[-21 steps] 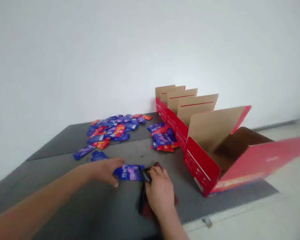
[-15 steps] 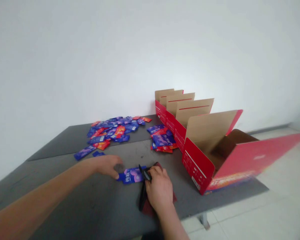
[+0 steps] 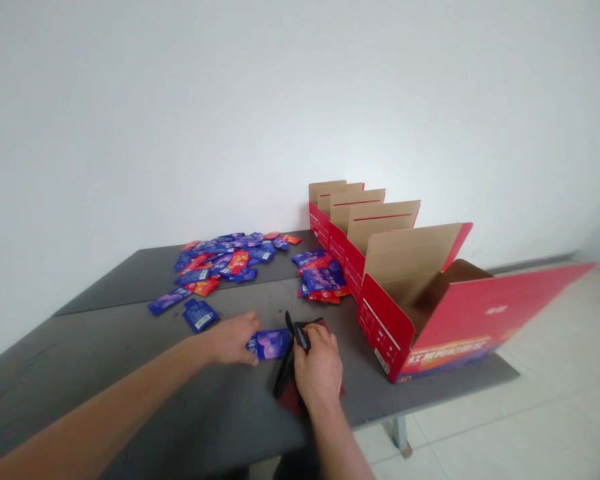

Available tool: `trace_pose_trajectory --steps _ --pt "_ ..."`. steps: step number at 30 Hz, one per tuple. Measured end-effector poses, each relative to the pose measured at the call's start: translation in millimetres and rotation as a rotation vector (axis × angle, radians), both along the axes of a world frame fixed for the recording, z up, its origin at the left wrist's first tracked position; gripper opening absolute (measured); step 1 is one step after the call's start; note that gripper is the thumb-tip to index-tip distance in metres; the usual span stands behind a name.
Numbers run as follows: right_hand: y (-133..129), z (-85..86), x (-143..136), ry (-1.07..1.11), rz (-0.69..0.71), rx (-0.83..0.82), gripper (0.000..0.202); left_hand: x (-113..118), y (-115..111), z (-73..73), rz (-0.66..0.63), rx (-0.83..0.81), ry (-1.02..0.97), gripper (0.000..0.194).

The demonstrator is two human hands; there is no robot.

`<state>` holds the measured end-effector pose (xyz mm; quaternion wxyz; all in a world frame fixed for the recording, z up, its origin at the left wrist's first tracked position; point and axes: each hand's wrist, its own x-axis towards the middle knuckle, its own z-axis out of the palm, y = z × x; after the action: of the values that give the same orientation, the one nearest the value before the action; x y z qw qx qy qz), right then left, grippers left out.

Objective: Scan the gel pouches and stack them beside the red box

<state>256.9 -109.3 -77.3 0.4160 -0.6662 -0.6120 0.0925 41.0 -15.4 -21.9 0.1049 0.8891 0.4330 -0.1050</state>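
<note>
Past R hand (image 3: 319, 367): red ctns (image 3: 386, 328)

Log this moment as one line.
left hand: at purple packet | right hand: gripping dark red-and-black object | packet pile: beyond left hand | red boxes: flaps raised

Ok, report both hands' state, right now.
Left hand: closed on the left end of a purple packet.
Right hand: closed around a black handle; what tool it belongs to cannot be told.

Purple packet (image 3: 274, 344): end behind left hand (image 3: 234, 339) | table (image 3: 80, 353): cut off left
</note>
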Motion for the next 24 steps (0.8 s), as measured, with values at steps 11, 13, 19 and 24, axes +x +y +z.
trace_pose_trajectory --steps 11,13,19,24 --pt "-1 2.2 0 0.013 -0.004 -0.031 0.021 -1 14 0.2 -0.012 -0.007 0.068 0.058" --pt "-1 2.9 0 0.015 -0.002 -0.038 0.021 1 15 -0.7 -0.016 0.002 0.083 0.058" --pt "-1 3.0 0 0.031 -0.01 -0.032 0.021 2 10 1.4 0.003 -0.009 0.099 0.06" --pt "-1 2.3 0 0.035 -0.008 -0.026 0.022 0 13 3.8 0.049 -0.037 0.099 0.065"
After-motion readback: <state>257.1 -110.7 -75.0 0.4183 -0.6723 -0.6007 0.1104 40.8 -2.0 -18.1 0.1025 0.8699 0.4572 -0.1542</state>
